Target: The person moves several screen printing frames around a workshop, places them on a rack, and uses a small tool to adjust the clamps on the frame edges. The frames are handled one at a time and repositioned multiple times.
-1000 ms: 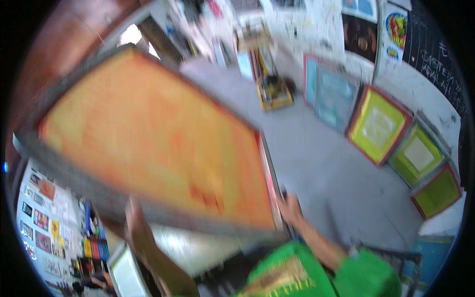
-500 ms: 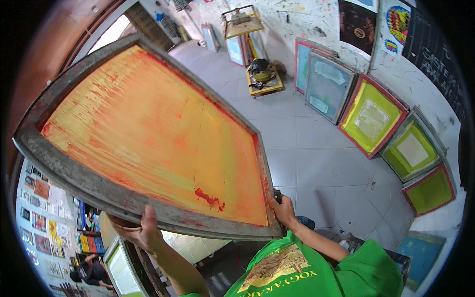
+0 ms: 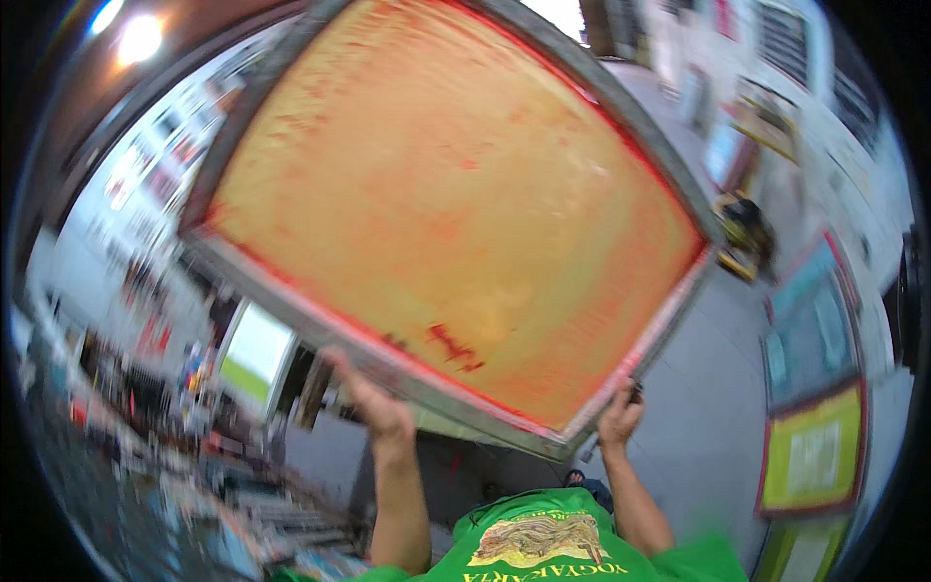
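Nearest to the wearer is a green shirt [image 3: 538, 543] with a printed picture on the front. Just beyond it, a framed screen [image 3: 465, 223] is held up off the floor [image 3: 698, 330], tilted, one corner pointing down toward the shirt. Its face is orange-yellow with red smears along the inner edges and a darker red mark near the lower rim; the border is grey.

Both hands have hold of it. The left hand [image 3: 380, 412] is partly open at the lower left rim, digits stretched along it; blur prevents judging how firm the grip is. The right hand [image 3: 619, 419] is curled closed on the rim near the bottom corner, beside a small dark piece I cannot identify.

Further off to the left stands a white-and-green panel [image 3: 257, 354]. To the right, a blue frame [image 3: 815, 335] and a yellow frame [image 3: 815, 451] with a red border line the wall. Beyond them sits a yellow cart [image 3: 742, 233]. A ceiling light [image 3: 141, 39] glows upper left.
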Tool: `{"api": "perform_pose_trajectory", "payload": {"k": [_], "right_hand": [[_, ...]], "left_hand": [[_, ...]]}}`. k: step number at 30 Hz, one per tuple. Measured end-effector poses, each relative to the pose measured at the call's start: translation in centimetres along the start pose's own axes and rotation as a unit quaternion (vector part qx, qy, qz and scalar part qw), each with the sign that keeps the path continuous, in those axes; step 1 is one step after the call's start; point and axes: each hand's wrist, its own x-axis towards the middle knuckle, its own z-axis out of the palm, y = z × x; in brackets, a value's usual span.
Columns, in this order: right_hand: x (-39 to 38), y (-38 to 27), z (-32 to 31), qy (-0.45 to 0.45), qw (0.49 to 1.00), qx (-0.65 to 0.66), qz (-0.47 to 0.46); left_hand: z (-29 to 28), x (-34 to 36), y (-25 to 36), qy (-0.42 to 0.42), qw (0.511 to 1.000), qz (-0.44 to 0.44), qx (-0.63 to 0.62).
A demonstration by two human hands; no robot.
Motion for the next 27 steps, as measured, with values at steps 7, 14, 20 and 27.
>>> {"api": "perform_pose_trajectory", "payload": {"k": [7, 14, 20, 27], "right_hand": [[-1.6, -2.1, -11.6, -0.097, 0.994, -0.049, 0.024], [-5.2, -2.4, -4.2, -0.247, 0.961, -0.119, 0.039], [-11.0, -2.6, 7.5, -0.415, 0.883, -0.190, 0.106], [-21.3, 2.6, 27.4, -0.566, 0.803, -0.166, 0.086]], "left_hand": [[-7.0, -8.2, -6.3, 0.200, 0.955, -0.029, 0.219], [-20.7, -4.0, -8.0, 0.316, 0.911, -0.032, 0.262], [-33.9, 6.3, -4.4, 0.332, 0.886, -0.074, 0.316], [-54.9, 22.1, -3.7, 0.395, 0.817, -0.109, 0.405]]}}
